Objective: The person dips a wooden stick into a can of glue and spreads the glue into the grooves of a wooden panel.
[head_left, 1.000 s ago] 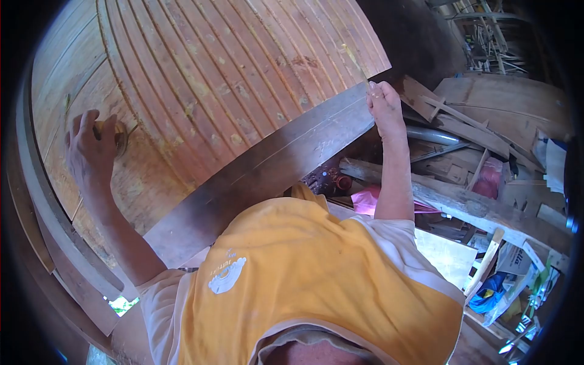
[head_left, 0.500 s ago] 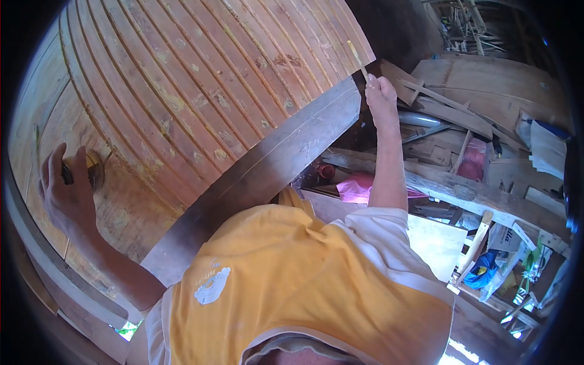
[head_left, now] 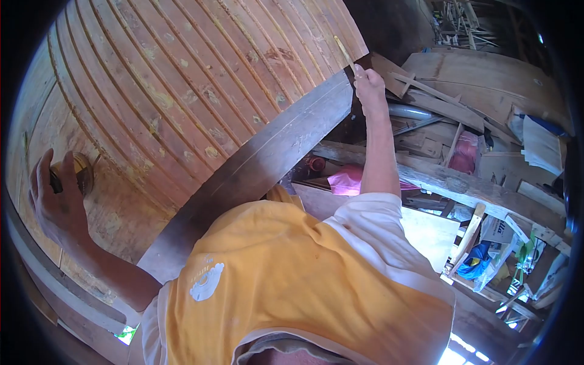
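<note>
Container (head_left: pixel 83 173) half-hidden by left hand (head_left: pixel 58 207) clamped round it, near end of stick (head_left: pixel 344 51) invisible inside closed right hand (head_left: pixel 369 87)

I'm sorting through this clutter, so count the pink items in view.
2: a pink sheet, partly behind the right forearm, and a pink bundle farther right, among pieces of wood. Others may be hidden in the clutter.
</note>
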Tool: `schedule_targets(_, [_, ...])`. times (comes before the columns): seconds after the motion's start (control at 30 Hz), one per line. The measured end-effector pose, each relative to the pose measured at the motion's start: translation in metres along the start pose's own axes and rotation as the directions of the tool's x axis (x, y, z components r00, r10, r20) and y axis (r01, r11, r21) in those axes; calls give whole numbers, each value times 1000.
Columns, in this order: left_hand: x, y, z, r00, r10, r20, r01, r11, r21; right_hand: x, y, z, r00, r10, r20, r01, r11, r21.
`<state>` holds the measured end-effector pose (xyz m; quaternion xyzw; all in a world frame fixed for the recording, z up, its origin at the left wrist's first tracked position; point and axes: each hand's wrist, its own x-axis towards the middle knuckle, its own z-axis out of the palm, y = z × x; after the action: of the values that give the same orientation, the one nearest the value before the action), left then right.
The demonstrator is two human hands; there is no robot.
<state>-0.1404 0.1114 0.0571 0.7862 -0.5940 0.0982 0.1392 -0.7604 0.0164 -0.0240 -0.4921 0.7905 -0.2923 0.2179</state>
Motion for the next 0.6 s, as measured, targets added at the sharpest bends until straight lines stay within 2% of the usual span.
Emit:
schedule_targets(0.03, [-1, 0, 1, 1000, -9, 3, 9, 1000, 7, 2, 0, -1, 1000, -9, 17, 10, 1000, -12])
schedule_targets(0.13, [2, 1, 2, 1000, -29, -7, 29, 999, 24, -8, 0, -10, 996, 93, 17, -92, 995, -35])
schedule_targets(0.23, [-1, 1, 2, 1000, -8, 4, 8, 1000, 24, 6, -7, 3, 998, -64, 27, 65, 997, -34])
schedule_targets(0.3, [0, -2, 3, 1000, 1, -3, -1, 1000, 26, 12, -20, 7, 999, -9, 50, 11, 999, -30])
schedule_targets(0.37, [0, -1, 2, 1000, 6, -3, -6, 1000, 11, 7, -34, 5, 999, -16, 49, 18, 999, -49])
schedule_targets(0.4, [0, -1, 1, 1000, 10, -1, -10, 1000, 1, 9, -17, 0, 997, -60, 53, 65, 993, -102])
schedule_targets(0.5, [0, 4, -1, 1000, -16, 7, 16, 1000, 27, 0, -14, -5, 998, 35, 49, -28, 990, -138])
schedule_targets(0.53, [0, 3, 0, 1000, -15, 3, 15, 999, 30, 0, -23, -3, 998, -62, 31, 66, 979, -194])
schedule_targets(0.6, [0, 1, 0, 1000, -1, 0, 1, 999, 34, 10, -34, -7, 999, -31, 43, 39, 979, -200])
